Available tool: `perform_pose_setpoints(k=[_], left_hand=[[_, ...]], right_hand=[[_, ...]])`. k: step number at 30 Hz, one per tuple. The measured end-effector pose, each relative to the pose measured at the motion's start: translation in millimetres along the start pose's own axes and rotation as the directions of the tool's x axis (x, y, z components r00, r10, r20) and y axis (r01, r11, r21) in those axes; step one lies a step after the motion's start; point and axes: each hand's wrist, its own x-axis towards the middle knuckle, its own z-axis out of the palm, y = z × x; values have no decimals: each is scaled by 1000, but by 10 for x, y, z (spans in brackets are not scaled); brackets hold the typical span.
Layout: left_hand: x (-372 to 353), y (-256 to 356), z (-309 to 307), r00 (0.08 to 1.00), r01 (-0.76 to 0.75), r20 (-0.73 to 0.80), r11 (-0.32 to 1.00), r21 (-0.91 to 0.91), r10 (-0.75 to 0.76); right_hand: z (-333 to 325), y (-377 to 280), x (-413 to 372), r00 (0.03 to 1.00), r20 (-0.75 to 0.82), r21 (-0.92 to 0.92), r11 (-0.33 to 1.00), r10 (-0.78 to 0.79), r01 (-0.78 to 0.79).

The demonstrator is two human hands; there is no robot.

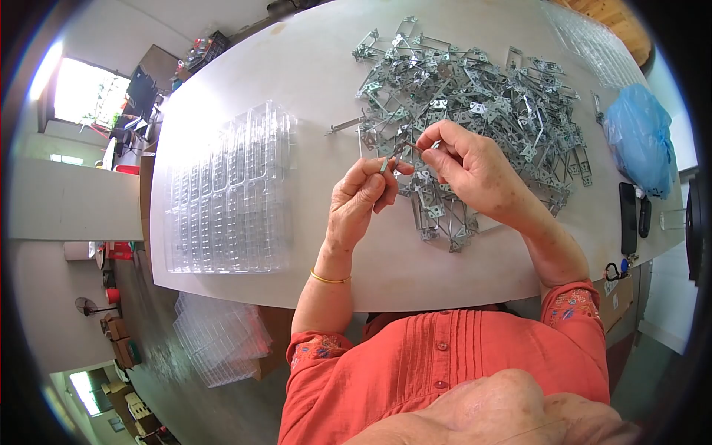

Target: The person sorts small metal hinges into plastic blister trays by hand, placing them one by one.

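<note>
My left hand [361,199] and my right hand [469,165] meet above the white table [311,59], each pinching an end of one thin metal strip [397,153]. Right behind and under my right hand lies a big heap of grey stamped metal parts [475,104]. A gold bangle [329,279] sits on my left wrist. The strip's far end is hidden by my right fingers.
A stack of clear plastic blister trays [226,193] lies at the table's left. More clear trays [593,37] sit at the far right, near a blue plastic bag [641,137] and a black phone [628,217]. Further trays [219,337] rest on a box below the table edge.
</note>
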Motion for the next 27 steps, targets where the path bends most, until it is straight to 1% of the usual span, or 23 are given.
perform_pose_setpoints(k=[2, 5, 8, 10, 13, 14, 16, 19, 25, 27], left_hand=[[-1, -6, -13, 1000, -8, 6, 1000, 16, 8], [1, -9, -17, 1000, -21, 4, 999, 38, 21], [0, -1, -12, 1000, -25, -6, 999, 49, 25], [-3, 7, -23, 999, -34, 2, 998, 45, 34], [-18, -13, -50, 999, -22, 33, 995, 94, 19], [-29, -11, -39, 999, 6, 45, 998, 67, -9], [-60, 2, -6, 995, 65, 72, 998, 13, -65], [-56, 42, 29, 997, 39, 72, 999, 22, -40], [-68, 52, -1, 994, 58, 92, 996, 71, -64], [-80, 72, 22, 991, 94, 87, 989, 113, -104]], right_hand=[[9, 18, 19, 1000, -12, 82, 997, -13, 14], [-70, -2, 42, 982, 150, 279, 948, 112, -151], [-102, 14, 83, 963, 227, 360, 907, 143, -219], [-102, 24, 95, 962, 232, 359, 907, 142, -220], [-80, 37, 92, 968, 215, 349, 916, 130, -200], [-73, 42, 91, 971, 206, 343, 920, 124, -190], [-74, 61, 94, 967, 217, 359, 910, 134, -206], [-111, 61, 119, 949, 269, 395, 880, 162, -262], [-147, 80, 151, 916, 344, 426, 836, 204, -347], [-145, 81, 155, 915, 345, 418, 839, 208, -348]])
